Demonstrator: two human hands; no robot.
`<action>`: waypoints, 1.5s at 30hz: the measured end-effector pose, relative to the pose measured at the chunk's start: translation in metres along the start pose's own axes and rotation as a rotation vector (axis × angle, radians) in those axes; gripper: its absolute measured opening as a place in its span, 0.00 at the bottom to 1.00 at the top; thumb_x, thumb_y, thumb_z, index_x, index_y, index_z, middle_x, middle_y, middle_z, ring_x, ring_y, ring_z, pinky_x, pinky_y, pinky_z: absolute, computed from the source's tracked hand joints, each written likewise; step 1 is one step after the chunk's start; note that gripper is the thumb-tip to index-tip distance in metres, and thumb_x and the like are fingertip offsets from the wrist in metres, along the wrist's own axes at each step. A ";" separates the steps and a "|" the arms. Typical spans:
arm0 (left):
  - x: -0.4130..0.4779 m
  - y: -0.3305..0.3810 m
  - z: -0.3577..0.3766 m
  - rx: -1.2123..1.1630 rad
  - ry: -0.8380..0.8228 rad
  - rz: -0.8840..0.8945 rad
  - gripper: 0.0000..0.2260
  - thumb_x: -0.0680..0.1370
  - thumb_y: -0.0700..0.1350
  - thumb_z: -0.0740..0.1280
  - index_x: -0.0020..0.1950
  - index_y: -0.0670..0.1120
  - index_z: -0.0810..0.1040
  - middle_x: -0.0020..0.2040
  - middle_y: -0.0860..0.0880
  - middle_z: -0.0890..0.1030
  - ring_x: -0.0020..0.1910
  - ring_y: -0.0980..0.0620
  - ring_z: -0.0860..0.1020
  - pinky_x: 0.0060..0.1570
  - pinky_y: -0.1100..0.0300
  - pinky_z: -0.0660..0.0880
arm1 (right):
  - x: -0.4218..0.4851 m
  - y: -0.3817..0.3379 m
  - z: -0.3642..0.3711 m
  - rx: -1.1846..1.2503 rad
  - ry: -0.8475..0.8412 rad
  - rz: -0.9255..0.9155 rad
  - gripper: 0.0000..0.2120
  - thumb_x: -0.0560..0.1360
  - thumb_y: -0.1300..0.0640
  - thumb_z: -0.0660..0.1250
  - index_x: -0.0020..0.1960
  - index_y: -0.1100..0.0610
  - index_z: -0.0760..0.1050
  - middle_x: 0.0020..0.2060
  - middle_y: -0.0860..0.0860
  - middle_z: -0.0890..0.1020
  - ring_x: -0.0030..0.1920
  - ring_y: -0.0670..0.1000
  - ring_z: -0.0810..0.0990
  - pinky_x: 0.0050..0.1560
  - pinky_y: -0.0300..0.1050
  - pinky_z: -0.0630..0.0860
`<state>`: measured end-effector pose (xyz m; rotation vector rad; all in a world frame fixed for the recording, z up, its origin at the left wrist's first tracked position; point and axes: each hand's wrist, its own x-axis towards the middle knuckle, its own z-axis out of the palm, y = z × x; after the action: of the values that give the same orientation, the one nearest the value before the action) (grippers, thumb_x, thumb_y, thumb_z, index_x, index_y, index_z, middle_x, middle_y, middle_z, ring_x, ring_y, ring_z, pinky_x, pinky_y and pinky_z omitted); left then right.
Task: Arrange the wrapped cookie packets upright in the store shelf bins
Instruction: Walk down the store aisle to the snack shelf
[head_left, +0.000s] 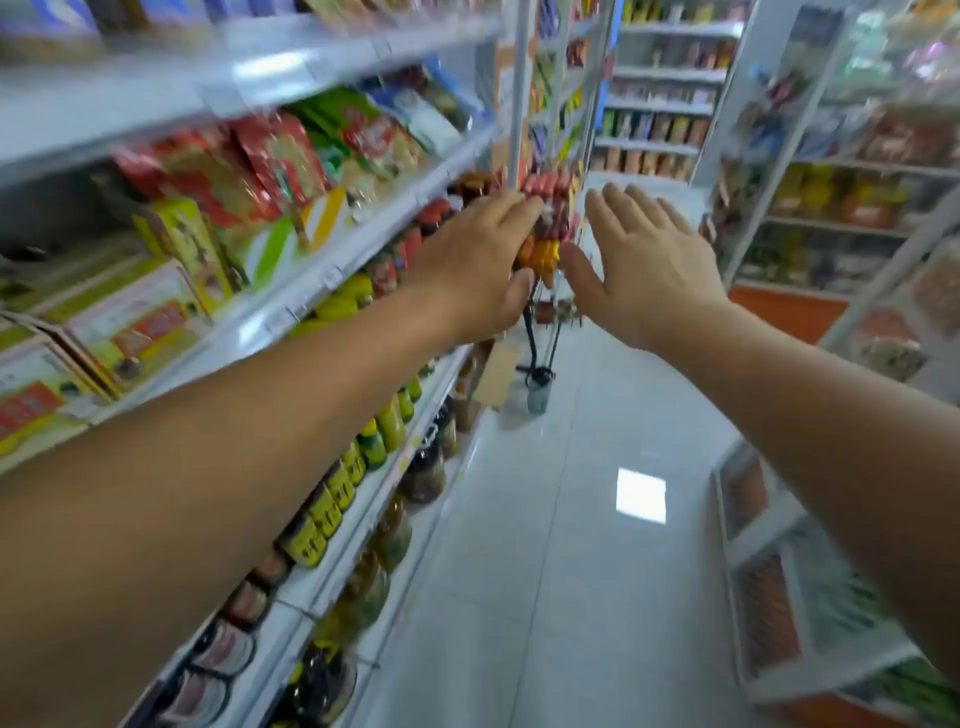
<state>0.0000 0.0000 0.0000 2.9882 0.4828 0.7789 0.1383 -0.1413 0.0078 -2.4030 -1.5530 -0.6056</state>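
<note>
Left hand (475, 260) against vertical packet cluster (544, 208)

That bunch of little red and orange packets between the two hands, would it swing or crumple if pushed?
Probably swing: the packets seem to hang in a bunch at the shelf end, so a nudge from the left hand would likely sway them. They look small and wrapped, so probably light and crinkly rather than stiff.

Boxes (150, 317) and bottles (340, 486) flank a white floor (561, 545).
</note>
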 end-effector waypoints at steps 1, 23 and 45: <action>-0.007 0.006 0.020 -0.044 -0.041 -0.028 0.30 0.80 0.49 0.65 0.80 0.42 0.63 0.78 0.43 0.66 0.76 0.42 0.65 0.74 0.46 0.66 | -0.010 0.004 0.017 0.007 -0.032 0.020 0.33 0.84 0.39 0.47 0.81 0.60 0.58 0.79 0.59 0.63 0.79 0.60 0.60 0.79 0.59 0.57; 0.218 -0.029 0.421 -0.326 -0.719 -0.191 0.28 0.84 0.52 0.60 0.82 0.49 0.57 0.80 0.50 0.61 0.78 0.47 0.62 0.73 0.52 0.64 | 0.112 0.275 0.348 0.143 -0.569 0.323 0.19 0.80 0.45 0.62 0.64 0.56 0.78 0.58 0.54 0.83 0.57 0.59 0.80 0.53 0.52 0.78; 0.898 0.171 0.837 -0.386 -0.894 0.418 0.28 0.84 0.55 0.59 0.82 0.49 0.57 0.80 0.51 0.63 0.78 0.49 0.63 0.73 0.54 0.64 | 0.324 0.900 0.541 0.201 -0.504 1.250 0.20 0.82 0.45 0.57 0.70 0.52 0.72 0.63 0.50 0.80 0.63 0.56 0.78 0.59 0.52 0.75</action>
<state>1.1944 0.1576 -0.2920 2.6863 -0.2975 -0.4549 1.1911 -0.0405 -0.2923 -2.7988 0.0501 0.4060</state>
